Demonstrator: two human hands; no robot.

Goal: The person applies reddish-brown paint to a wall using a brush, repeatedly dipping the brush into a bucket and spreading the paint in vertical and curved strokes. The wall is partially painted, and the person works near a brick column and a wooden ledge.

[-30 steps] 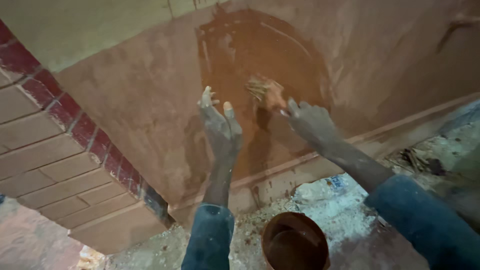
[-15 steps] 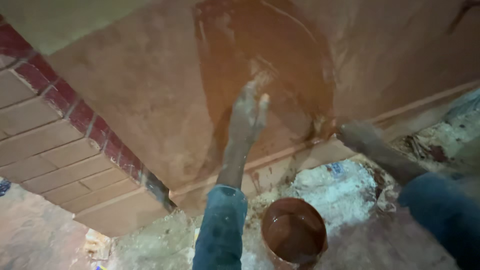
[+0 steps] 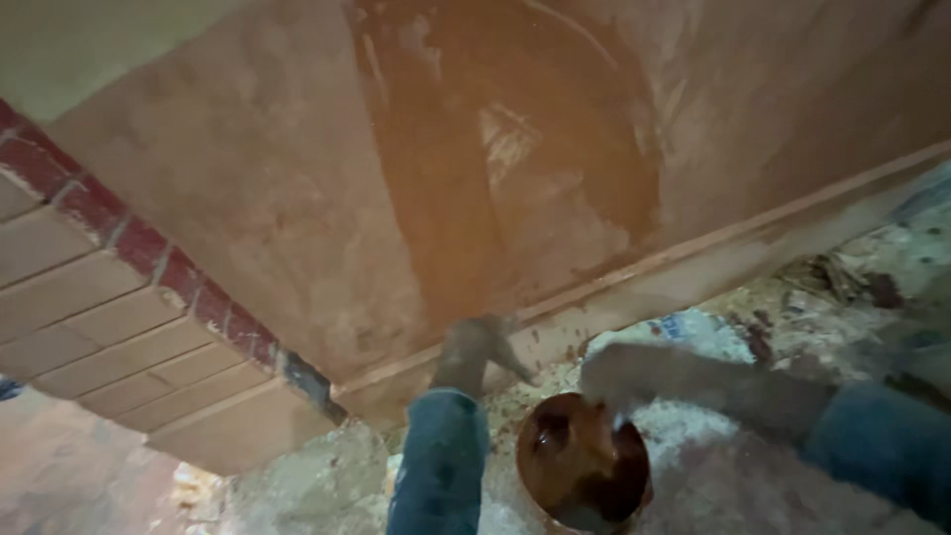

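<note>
A tan plastered wall (image 3: 248, 198) fills most of the view, w/ a big wet, darker brown smear (image 3: 495, 168) across its upper middle, roughly oval, running top to bottom. At left, a brick surface (image 3: 89, 327) w/ a red-painted band (image 3: 119, 233) meets the wall at an angle. Along the wall's base runs a raised ledge (image 3: 753, 233), slanting up toward the right. Below it the floor (image 3: 693, 337) is rough, littered w/ pale rubble and debris.

A round bowl (image 3: 582, 466) sits on the floor near bottom centre, mouth up toward the camera, holding dark reddish-brown wet mix. Being round, it has no clear long axis; rim looks about level.

Right hand (image 3: 609, 381), mud-coated and motion-blurred, is at the bowl's upper rim, fingers dipping in or touching the mix; the bowl lies just below and slightly left of it. The grip can't be told: too blurred to see if the fingers are curled or spread. The forearm runs off right into a blue sleeve (image 3: 882, 446).

Left hand (image 3: 475, 347), also mud-coated, is at the foot of the wall just under the ledge, up-left of the bowl and apart from it. Its fingers look loosely spread, holding nothing visible, but blur leaves this unsure. Its blue sleeve (image 3: 441, 466) comes up from the bottom edge, just left of the bowl.
</note>
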